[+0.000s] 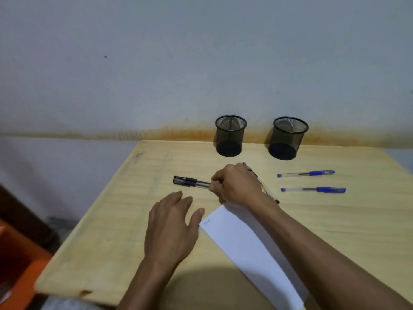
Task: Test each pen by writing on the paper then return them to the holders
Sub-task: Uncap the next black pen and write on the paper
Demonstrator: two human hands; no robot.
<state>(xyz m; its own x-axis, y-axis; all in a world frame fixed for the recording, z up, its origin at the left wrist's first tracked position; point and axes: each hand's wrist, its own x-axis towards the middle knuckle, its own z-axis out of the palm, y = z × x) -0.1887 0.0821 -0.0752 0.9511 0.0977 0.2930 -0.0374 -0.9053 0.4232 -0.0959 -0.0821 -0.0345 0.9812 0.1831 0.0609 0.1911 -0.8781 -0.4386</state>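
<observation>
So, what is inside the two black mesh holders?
Both mesh holders, left and right, look empty; only their dark bases show through. No pen stands in either.

Two mesh holders (230,136) (288,138) at the table's (111,220) far edge with an open gap between them, two blue pens (306,173) (312,189) right of the paper (245,238), black pens (190,181) left, bare wood near the front-left corner

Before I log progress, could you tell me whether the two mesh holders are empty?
Yes, both are empty: through the left holder and right holder only their dark bottoms show, with no pens inside.
</observation>
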